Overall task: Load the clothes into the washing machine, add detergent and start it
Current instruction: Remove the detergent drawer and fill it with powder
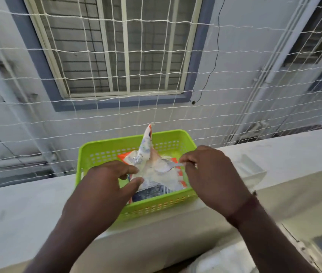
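The detergent packet (156,174) lies open in the green basket (101,146), toward the far edge of the ledge (28,209). The left hand (101,186) keeps the packet in its grip. The right hand (209,172) pinches a white spoon (168,167) (dipped in powder). A jerky lift could spill detergent.

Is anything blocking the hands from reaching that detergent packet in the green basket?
Nothing visible does. The left hand grips the crumpled white-and-orange detergent packet inside the green plastic basket, and the right hand pinches a white plastic spoon at its opening.
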`<state>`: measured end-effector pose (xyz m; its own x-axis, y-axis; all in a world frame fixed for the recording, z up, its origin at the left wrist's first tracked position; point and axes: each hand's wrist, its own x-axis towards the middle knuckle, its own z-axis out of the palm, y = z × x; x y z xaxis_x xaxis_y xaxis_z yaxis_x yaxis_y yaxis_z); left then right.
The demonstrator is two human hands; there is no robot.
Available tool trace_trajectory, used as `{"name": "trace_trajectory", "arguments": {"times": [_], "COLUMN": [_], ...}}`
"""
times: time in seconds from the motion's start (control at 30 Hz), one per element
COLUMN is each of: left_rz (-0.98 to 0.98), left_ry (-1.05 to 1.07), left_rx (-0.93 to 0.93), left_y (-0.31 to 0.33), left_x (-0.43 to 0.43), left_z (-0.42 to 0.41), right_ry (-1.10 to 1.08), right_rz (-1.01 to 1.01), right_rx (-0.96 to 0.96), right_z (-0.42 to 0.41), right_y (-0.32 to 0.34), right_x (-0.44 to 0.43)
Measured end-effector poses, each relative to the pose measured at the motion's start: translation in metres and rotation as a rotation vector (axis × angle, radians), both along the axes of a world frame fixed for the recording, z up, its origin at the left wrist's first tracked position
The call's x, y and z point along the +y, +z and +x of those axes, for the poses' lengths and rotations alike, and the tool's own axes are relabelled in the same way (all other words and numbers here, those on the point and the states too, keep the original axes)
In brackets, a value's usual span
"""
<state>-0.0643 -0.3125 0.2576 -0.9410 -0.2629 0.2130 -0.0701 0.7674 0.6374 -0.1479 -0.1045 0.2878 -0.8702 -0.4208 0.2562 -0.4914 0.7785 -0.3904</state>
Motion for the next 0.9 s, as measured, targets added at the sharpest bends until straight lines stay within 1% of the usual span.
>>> {"name": "trace_trajectory", "arguments": {"times": [0.13, 0.27, 0.3, 0.37, 0.4, 0.47, 0.53, 0.57, 0.63, 0.7, 0.73, 0.8, 0.83, 0.9], "left_rz": [0.009, 0.009, 0.012, 0.018, 0.013, -0.038, -0.137, -0.199, -0.317, -0.347, -0.306, -0.163, -0.085, 0.068], "left_ry": [0.007, -0.009, -0.008, -0.013, -0.019, -0.030, -0.015, -0.003, -0.006, -0.065, -0.104, -0.199, -0.257, -0.375], "left_rx": [0.009, 0.029, 0.038, 0.059, 0.077, 0.138, 0.217, 0.265, 0.392, 0.519, 0.569, 0.632, 0.634, 0.583], "left_y": [0.000, 0.001, 0.002, 0.003, 0.005, 0.007, 0.014, 0.017, 0.022, 0.026, 0.027, 0.027, 0.025, 0.018], "left_x": [0.000, 0.001, 0.001, 0.002, 0.002, 0.004, 0.008, 0.012, 0.021, 0.038, 0.049, 0.075, 0.090, 0.119], "left_z": [0.001, 0.002, 0.002, 0.002, 0.002, 0.004, 0.008, 0.011, 0.014, 0.014, 0.013, 0.012, 0.011, 0.006], "right_ry": [0.033, 0.073, 0.081, 0.101, 0.105, 0.104, 0.082, 0.061, 0.007, -0.069, -0.115, -0.212, -0.252, -0.310], "right_rz": [0.207, 0.211, 0.222, 0.222, 0.164, -0.063, -0.282, -0.357, -0.444, -0.471, -0.484, -0.502, -0.513, -0.558], "right_rx": [-0.041, -0.189, -0.196, -0.143, -0.103, -0.038, 0.043, 0.088, 0.166, 0.208, 0.208, 0.181, 0.153, 0.068], "right_z": [-0.005, -0.012, -0.014, -0.015, -0.015, -0.016, -0.018, -0.021, -0.026, -0.030, -0.032, -0.035, -0.036, -0.039], "right_y": [-0.006, -0.014, -0.014, -0.014, -0.013, -0.011, -0.011, -0.012, -0.016, -0.020, -0.022, -0.027, -0.029, -0.034], "right_x": [-0.030, -0.040, -0.040, -0.037, -0.034, -0.024, -0.007, 0.005, 0.031, 0.059, 0.072, 0.095, 0.106, 0.124]}}
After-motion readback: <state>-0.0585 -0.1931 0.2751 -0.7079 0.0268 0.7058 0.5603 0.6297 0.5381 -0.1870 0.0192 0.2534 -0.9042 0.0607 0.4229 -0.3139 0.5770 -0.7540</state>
